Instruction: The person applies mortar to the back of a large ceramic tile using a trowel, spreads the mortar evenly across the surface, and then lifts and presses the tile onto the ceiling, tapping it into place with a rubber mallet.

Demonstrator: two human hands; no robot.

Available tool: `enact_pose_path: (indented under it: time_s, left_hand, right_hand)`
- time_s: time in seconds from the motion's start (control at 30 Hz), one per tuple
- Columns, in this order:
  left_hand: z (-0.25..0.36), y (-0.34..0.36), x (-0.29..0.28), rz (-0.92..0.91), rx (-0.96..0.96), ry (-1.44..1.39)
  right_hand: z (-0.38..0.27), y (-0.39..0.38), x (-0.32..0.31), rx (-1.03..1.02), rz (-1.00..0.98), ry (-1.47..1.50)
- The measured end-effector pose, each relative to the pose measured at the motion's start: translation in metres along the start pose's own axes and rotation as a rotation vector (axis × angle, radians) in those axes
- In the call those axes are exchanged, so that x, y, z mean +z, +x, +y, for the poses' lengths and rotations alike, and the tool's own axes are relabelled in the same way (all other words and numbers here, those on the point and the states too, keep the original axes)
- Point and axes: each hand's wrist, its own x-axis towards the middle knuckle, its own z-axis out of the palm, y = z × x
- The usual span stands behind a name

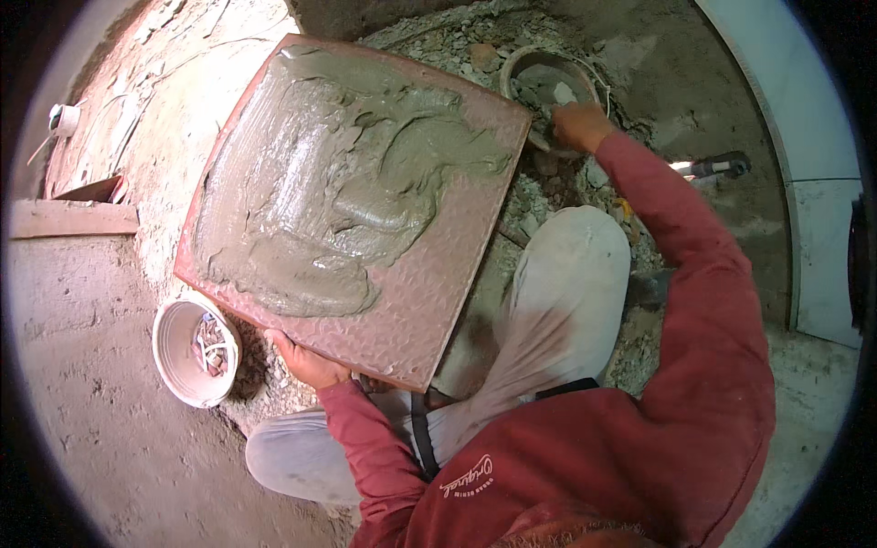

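Well, left fingers (294, 354) (curled) against tile (429, 297).

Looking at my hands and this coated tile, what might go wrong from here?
The tile might tip or slip: only the left fingers are seen steadying its edge, and its support underneath is largely hidden. The grey paste looks wet and lies close to some edges, so bits may drip off. The white tub sits near the tile's left corner and might get knocked.
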Motion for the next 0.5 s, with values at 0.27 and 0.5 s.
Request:
enact_pose_path:
  time_s: [0.27, 0.5]
  left_hand:
    - [0.000, 0.002, -0.004, 0.007, -0.014, 0.000]
    - [0.006, -0.004, 0.006, -0.011, -0.011, 0.014]
  right_hand:
    - [0.046, -0.031, -0.027, 0.287, -0.505, 1.093]
    - [0.034, -0.078, -0.026, 0.427, -0.388, 1.406]
